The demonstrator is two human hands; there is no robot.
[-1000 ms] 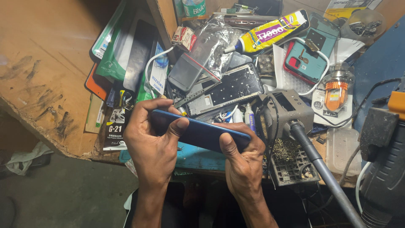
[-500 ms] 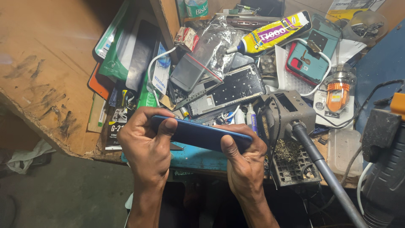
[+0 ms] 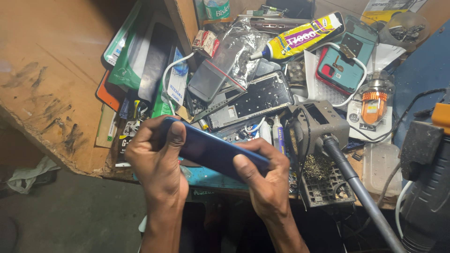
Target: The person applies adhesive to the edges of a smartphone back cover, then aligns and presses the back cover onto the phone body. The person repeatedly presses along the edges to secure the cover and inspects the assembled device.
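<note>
Left hand: fingers curled tight on the blue phone's left end, thumb on top. Phone: near centre, held over the bench edge, barely shifted since a second ago, so the grip seems settled. Right hand: clamped on its right end. Far right: glue tube, teal phone, soldering stand.
</note>
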